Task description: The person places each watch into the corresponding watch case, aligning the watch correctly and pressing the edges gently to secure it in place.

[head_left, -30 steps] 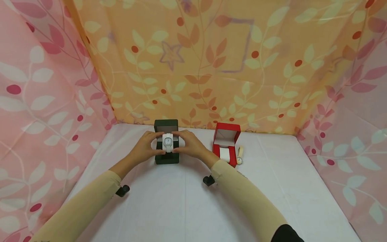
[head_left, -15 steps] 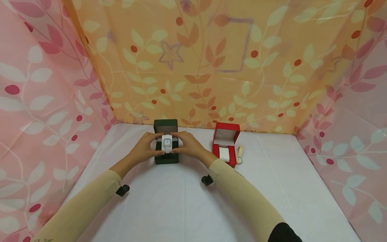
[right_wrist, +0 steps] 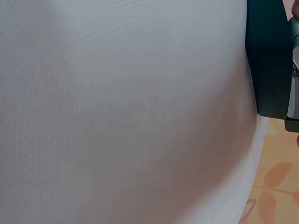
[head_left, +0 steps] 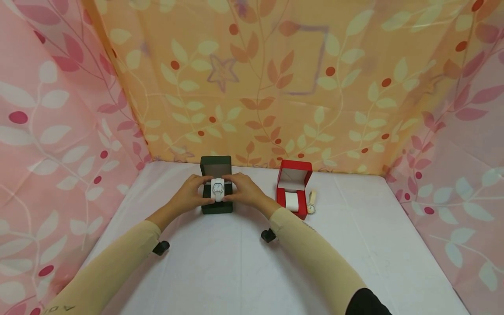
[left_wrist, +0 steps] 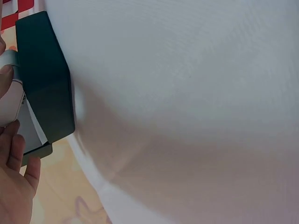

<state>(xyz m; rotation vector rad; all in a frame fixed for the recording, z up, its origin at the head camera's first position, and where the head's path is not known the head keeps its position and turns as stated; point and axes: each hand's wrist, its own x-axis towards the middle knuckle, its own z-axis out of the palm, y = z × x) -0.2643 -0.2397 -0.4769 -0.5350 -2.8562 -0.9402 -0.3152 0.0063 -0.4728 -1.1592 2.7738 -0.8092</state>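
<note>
From the head camera, the left hand [head_left: 188, 197] and right hand [head_left: 246, 190] are pinching a white watch [head_left: 217, 188] over the open dark green box [head_left: 215, 183] on the worktop [head_left: 244, 262], a light, smooth, likely scratch-prone piece best taken by its strap sides; the left wrist view is showing curled fingers [left_wrist: 16, 154] beside the box; the right wrist view is showing only its wall.

Watch [head_left: 218, 189]: white strap, square pale face, face-up on its cushion, pinched from both sides over the box.
Box [head_left: 216, 208]: dark green, lid open and upright, on white table near back wall.
</note>
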